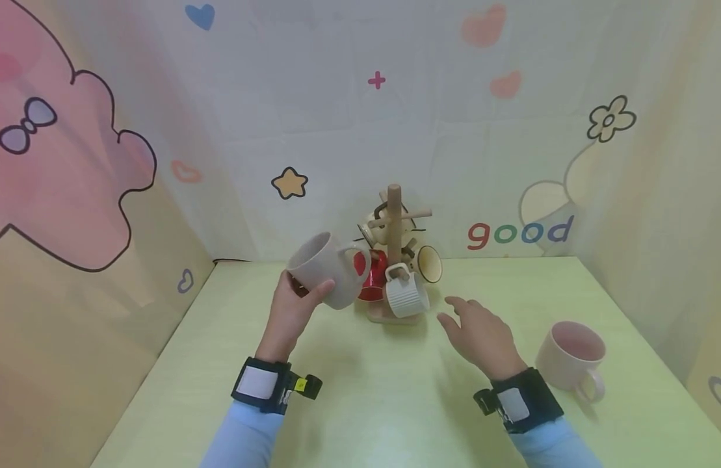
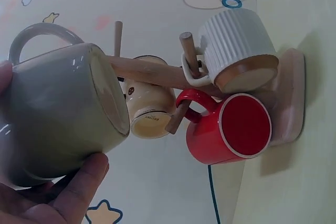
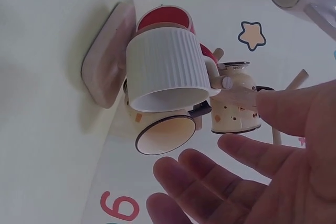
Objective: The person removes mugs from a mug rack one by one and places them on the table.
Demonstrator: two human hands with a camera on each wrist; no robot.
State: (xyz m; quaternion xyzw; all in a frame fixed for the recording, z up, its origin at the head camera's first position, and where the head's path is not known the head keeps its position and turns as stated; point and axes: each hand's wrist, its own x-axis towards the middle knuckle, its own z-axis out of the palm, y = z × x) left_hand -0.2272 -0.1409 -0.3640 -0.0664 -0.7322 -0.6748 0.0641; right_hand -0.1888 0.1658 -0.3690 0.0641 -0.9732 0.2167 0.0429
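Observation:
My left hand [image 1: 290, 312] grips a pale greyish mug [image 1: 327, 270] by its body, thumb on the near side. The mug is tilted, its handle pointing right toward the rack. A wooden mug tree [image 1: 394, 227] stands at the back. On its pegs hang a white ribbed mug [image 1: 406, 296], a red mug [image 2: 231, 129] and two cream enamel-style mugs [image 3: 165, 135] with dark rims. The held mug is beside the rack, in front of its left side in the head view. My right hand [image 1: 480, 338] hovers right of the white mug, holding nothing, fingers spread and slightly bent.
A pinkish mug [image 1: 571, 357] stands upright on the table at the right, beside my right wrist, handle toward the front. The pale green table [image 1: 366, 403] ends at a printed cloth backdrop [image 1: 337, 117], with cloth walls on both sides.

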